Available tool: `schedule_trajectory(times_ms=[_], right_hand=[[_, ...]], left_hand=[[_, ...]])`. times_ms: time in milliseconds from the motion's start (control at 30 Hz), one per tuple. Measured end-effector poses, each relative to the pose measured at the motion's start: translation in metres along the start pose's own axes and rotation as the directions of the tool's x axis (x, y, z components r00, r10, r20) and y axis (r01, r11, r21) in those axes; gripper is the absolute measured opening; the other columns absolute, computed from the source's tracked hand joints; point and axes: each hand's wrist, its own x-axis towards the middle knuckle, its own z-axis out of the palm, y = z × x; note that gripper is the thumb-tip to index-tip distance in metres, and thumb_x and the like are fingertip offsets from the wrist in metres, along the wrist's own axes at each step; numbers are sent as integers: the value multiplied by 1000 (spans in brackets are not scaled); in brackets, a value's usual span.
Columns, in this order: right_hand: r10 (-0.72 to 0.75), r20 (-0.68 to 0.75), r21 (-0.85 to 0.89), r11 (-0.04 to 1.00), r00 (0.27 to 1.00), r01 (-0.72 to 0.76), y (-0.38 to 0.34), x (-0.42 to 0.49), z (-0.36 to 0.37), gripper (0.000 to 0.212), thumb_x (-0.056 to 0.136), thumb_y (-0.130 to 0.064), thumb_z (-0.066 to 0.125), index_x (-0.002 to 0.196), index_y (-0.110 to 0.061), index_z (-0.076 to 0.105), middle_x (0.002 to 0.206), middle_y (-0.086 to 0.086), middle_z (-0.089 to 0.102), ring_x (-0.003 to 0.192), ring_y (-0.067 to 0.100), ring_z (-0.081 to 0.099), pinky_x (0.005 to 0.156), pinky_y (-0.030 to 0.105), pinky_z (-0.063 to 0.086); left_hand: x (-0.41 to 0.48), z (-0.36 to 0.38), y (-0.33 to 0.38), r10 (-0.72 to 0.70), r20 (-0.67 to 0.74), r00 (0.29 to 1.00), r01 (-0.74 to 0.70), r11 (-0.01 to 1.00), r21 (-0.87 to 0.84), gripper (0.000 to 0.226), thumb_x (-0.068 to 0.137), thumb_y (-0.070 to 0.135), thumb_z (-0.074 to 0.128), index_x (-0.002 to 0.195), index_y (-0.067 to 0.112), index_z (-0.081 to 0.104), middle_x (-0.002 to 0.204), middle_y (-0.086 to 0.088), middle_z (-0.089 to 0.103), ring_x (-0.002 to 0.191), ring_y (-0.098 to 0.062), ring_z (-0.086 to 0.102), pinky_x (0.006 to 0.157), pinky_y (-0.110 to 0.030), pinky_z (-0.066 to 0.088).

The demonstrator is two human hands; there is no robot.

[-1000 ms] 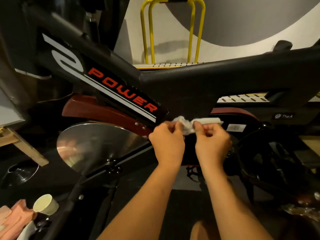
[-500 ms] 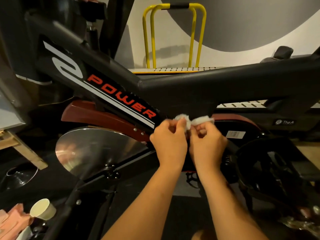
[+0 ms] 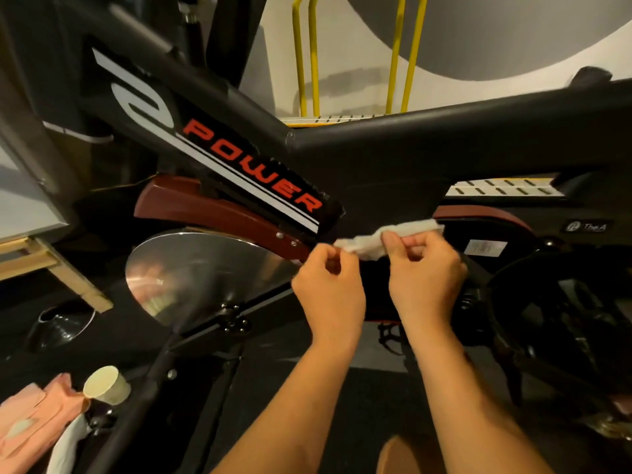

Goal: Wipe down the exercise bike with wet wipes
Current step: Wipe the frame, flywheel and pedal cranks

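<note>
Head view: left hand [image 3: 328, 289] and right hand [image 3: 424, 278] each pinch an end of the crumpled wipe [image 3: 386, 237], stretched at 12 o'clock of the knuckles before the bike [image 3: 444, 148]; likely refolding mid-job, with the flywheel [image 3: 205, 275] at 9 o'clock probably still pending.

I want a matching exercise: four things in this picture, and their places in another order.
1. crumpled white wet wipe
2. shiny silver flywheel disc
3. pale paper cup
4. yellow metal tube frame

a. beside pink cloth, bottom left
b. behind black exercise bike
c. pinched by left hand and right hand
d. under dark red guard

Pairs: 1-c, 2-d, 3-a, 4-b
</note>
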Motion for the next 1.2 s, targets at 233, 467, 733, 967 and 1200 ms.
schedule_trajectory(times_ms=[233,467,733,967,1200], right_hand=[[-68,10,-92,993,998,69,11,-4,-8,18,86,-30,71,85,-18,57,84,-5,60,76,7,56,54,7,38],[-496,198,-400,747,846,531,26,-28,23,18,86,-19,67,102,-12,72,107,7,62,99,27,55,77,40,49],[-552,175,-420,707,815,569,40,-2,4,19,89,-29,61,94,-16,73,107,8,59,97,29,50,75,39,45],[-748,228,-351,533,623,770,49,-14,9,11,92,-11,64,94,-8,74,104,13,65,94,32,53,72,42,49],[-621,356,-529,483,699,698,44,-34,30,27,87,-17,63,113,-13,70,123,10,61,112,34,46,82,48,44]], left_hand=[[-28,7,-18,-90,81,993,96,992,-84,22,94,17,58,72,15,56,69,2,54,62,-7,48,58,-22,42],[-5,-20,-48,-415,-119,902,381,895,-233,19,92,16,61,75,10,56,75,-9,64,70,-23,64,71,-41,58],[-33,-15,-47,430,286,856,-510,792,335,33,93,20,51,126,20,53,128,2,54,124,-10,47,108,-26,38],[-23,-19,-75,373,464,804,-595,483,642,55,94,30,34,144,11,46,151,-9,42,143,-27,34,117,-51,29],[20,-64,-105,284,144,948,-279,520,807,42,86,22,57,126,10,64,130,-15,51,114,-33,40,93,-50,43]])
